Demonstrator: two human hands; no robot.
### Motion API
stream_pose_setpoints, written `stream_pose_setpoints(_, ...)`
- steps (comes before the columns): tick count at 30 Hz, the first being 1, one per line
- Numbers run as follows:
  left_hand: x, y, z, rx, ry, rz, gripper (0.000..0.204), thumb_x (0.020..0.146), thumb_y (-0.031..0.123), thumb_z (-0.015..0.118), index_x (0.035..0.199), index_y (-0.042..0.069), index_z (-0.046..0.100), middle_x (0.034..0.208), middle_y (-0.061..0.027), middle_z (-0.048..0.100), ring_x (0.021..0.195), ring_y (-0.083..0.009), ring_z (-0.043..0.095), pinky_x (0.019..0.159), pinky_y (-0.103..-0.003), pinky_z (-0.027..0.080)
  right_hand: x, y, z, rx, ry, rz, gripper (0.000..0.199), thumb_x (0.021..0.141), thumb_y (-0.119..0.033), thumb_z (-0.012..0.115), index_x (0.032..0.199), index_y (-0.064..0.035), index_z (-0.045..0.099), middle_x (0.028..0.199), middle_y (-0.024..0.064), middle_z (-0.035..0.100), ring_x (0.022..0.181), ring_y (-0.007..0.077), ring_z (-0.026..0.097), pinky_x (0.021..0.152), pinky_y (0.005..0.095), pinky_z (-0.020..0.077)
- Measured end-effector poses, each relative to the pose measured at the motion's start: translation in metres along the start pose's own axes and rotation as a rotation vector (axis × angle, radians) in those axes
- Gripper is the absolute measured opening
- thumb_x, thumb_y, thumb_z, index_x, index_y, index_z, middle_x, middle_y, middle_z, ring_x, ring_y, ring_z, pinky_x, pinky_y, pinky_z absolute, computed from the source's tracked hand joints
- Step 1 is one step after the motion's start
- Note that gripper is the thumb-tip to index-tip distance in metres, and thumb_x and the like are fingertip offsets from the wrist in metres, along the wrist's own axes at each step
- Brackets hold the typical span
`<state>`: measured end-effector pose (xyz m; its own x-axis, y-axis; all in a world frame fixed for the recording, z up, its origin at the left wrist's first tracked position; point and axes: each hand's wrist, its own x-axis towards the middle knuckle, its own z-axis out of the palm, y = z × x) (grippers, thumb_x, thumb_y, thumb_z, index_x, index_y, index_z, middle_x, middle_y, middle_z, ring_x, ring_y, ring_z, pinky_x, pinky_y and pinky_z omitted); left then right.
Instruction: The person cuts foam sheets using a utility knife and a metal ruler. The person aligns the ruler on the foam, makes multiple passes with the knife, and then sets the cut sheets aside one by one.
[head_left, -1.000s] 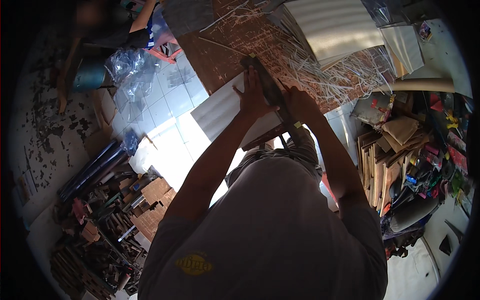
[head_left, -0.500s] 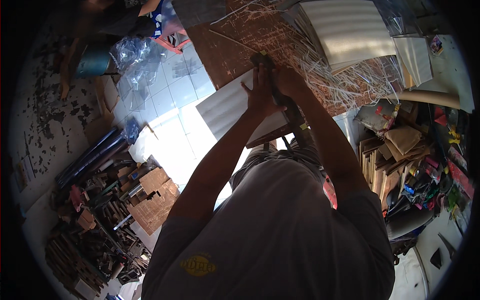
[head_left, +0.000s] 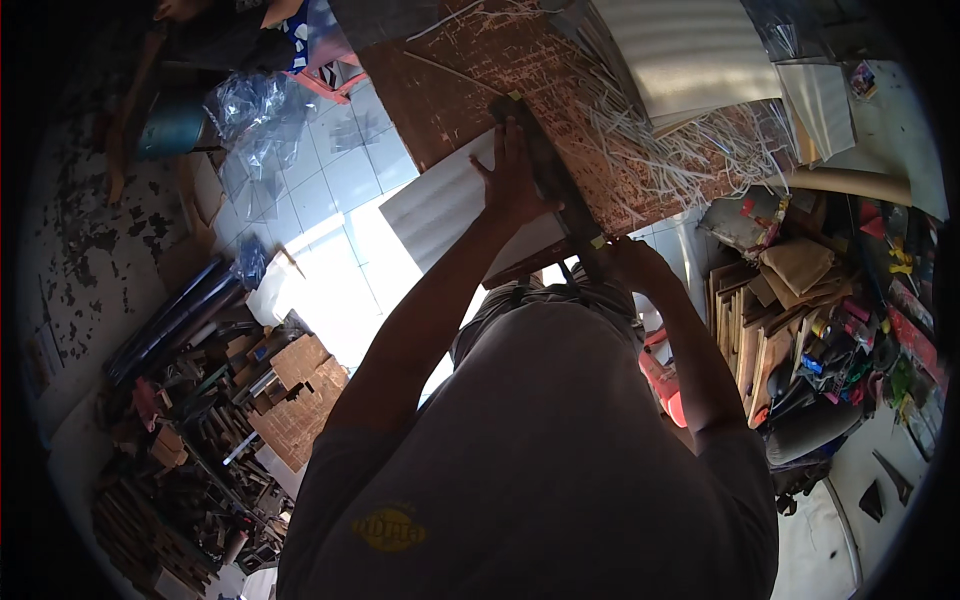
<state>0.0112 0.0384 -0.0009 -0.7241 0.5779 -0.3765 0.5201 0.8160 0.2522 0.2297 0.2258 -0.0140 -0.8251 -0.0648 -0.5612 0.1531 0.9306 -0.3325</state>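
L hand (head_left: 512,185) lay spread over sheet (head_left: 440,205) & bar (head_left: 553,168); couldn't tell R hand's (head_left: 640,266) grip. Uneven pressure could've skewed bar.

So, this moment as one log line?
left hand: spread across dark bar and pale sheet; right hand: by bar's near end; strips: heaped on tabletop

Glare whites out part of the tiled floor (head_left: 350,270), while the left hand (head_left: 514,185), right hand (head_left: 640,268) and shirt (head_left: 540,430) look dim; fisheye distortion bends straight edges (the rim goes black).
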Motion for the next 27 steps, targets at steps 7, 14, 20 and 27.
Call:
stream_pose_setpoints(7, -0.003, -0.004, 0.003, 0.013, -0.012, -0.017, 0.157, 0.059, 0.070, 0.090, 0.167, 0.000, 0.000, 0.176, -0.0177, -0.007, 0.163, -0.0359, -0.004, 0.113, -0.086, 0.017, 0.102, -0.067, -0.106, 0.348, 0.403, 0.159, 0.046, 0.109, -0.039, 0.048, 0.112, 0.0037, 0.064, 0.092, 0.0290, 0.073, 0.090, 0.0476, 0.072, 0.077, 0.0564, 0.0597)
stream_pose_setpoints(14, -0.003, 0.000, -0.004, -0.058, -0.029, 0.013, 0.154, 0.057, 0.059, 0.095, 0.169, 0.015, 0.000, 0.175, -0.0195, -0.006, 0.163, -0.0390, -0.006, 0.111, -0.088, 0.013, 0.171, -0.075, -0.118, 0.295, 0.400, 0.050, 0.055, 0.109, -0.045, 0.043, 0.119, 0.0055, 0.063, 0.101, 0.0299, 0.073, 0.101, 0.0490, 0.071, 0.092, 0.0563, 0.0560)
stream_pose_setpoints(20, 0.001, 0.004, -0.004, -0.005, -0.018, 0.027, 0.153, 0.058, 0.068, 0.091, 0.170, 0.016, 0.001, 0.176, -0.0195, -0.005, 0.163, -0.0389, -0.004, 0.110, -0.088, 0.017, 0.172, -0.069, -0.117, 0.311, 0.368, 0.079, 0.053, 0.110, -0.043, 0.042, 0.117, 0.0056, 0.064, 0.100, 0.0310, 0.073, 0.101, 0.0489, 0.071, 0.092, 0.0567, 0.0557)
stream_pose_setpoints(27, 0.001, -0.002, -0.001, 0.018, -0.034, 0.009, 0.153, 0.059, 0.070, 0.089, 0.168, 0.003, 0.004, 0.176, -0.0196, -0.004, 0.163, -0.0374, -0.004, 0.111, -0.086, 0.018, 0.092, -0.045, -0.059, 0.218, 0.244, 0.039, 0.046, 0.110, -0.039, 0.045, 0.113, 0.0050, 0.060, 0.093, 0.0292, 0.073, 0.094, 0.0499, 0.071, 0.081, 0.0572, 0.0584)
